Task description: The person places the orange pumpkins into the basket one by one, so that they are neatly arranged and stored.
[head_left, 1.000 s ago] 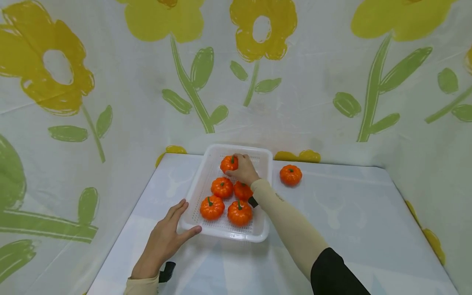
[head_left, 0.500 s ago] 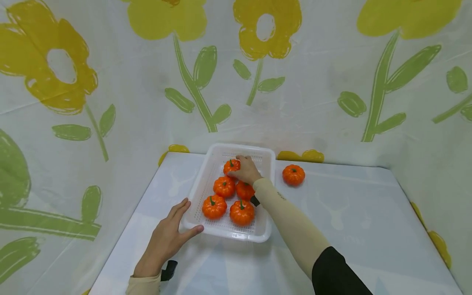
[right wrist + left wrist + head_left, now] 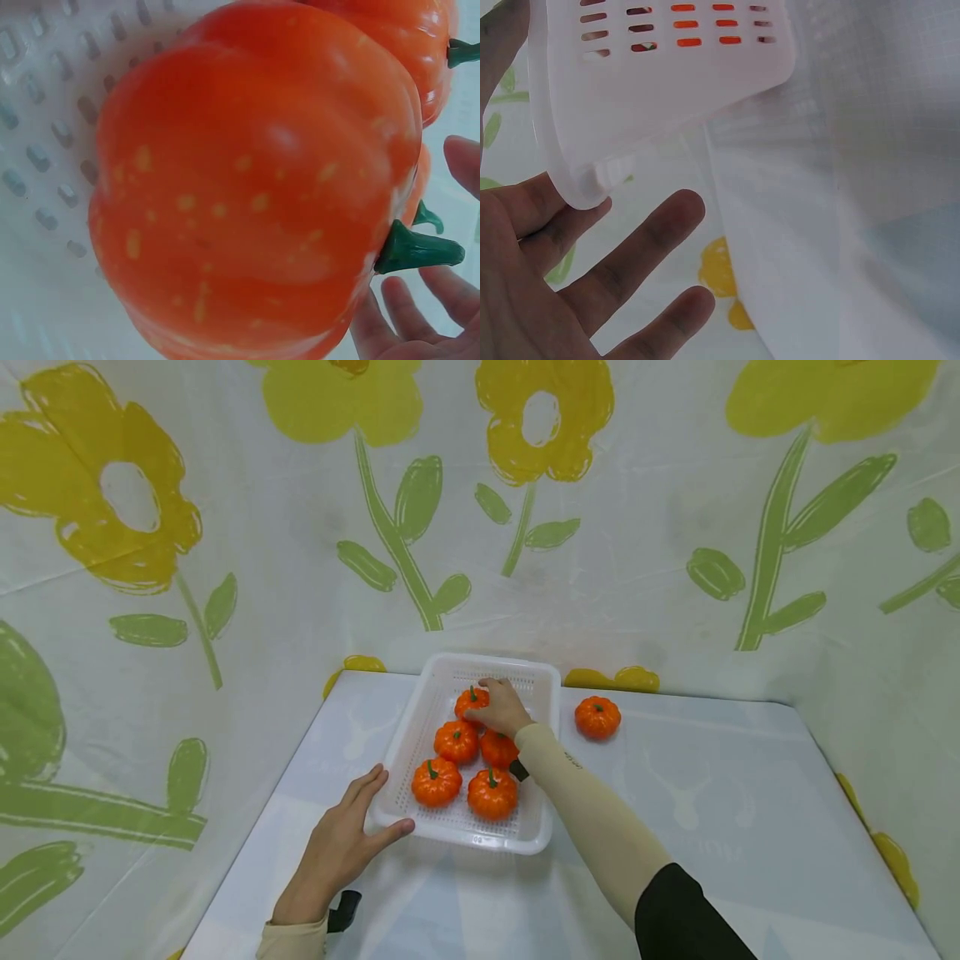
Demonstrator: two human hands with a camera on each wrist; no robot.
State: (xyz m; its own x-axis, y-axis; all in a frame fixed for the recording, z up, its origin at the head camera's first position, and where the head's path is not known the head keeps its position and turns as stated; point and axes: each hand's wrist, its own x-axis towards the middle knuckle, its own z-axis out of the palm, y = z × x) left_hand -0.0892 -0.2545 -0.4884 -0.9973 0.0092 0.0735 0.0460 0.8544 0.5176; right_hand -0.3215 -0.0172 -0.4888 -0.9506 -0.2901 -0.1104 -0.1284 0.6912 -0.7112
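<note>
A white perforated plastic basket holds several glossy orange toy pumpkins with green stems. At its back, my right hand has thumb and fingers around one pumpkin, also partly visible in the right wrist view. Below that wrist sits another pumpkin, which fills much of the right wrist view. A left-middle pumpkin and two front pumpkins, one left and one right, share the basket. My left hand spreads at the near left corner, fingertips at the basket's rim, two fingers extended free.
One more orange pumpkin stands on the pale table, right of the basket. A white cloth with yellow flowers and green leaves hangs behind and around the table.
The head view has shifted slightly. My right hand and its pumpkin have come down a little toward the pumpkins in front. My left hand stays at the basket's corner.
</note>
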